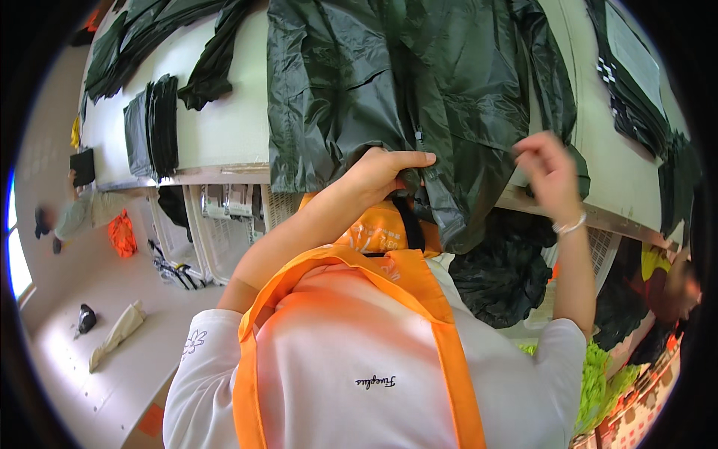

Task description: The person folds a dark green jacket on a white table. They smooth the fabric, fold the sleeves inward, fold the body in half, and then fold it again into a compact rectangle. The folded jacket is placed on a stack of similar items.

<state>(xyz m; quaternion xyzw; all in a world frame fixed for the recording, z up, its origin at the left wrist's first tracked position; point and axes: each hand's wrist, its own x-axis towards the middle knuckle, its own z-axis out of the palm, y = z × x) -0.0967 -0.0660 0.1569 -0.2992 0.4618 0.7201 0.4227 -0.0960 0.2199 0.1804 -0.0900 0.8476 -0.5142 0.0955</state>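
A dark green, shiny jacket lies spread on the table in front of me, its lower edge hanging over the near side. My left hand is closed on the jacket's front near the hem, with the thumb stretched along the fabric beside the zipper. To the right, my right hand is raised beside the jacket's right edge and sleeve. Its fingers are loosely bent, apart and somewhat blurred, and I see nothing in them. The lower front of the jacket bunches and sags below my left hand.
Folded dark garments lie on the white table at left, and another stack at right. Below are white plastic baskets and a heap of dark fabric. Another person is far left; one more is at right.
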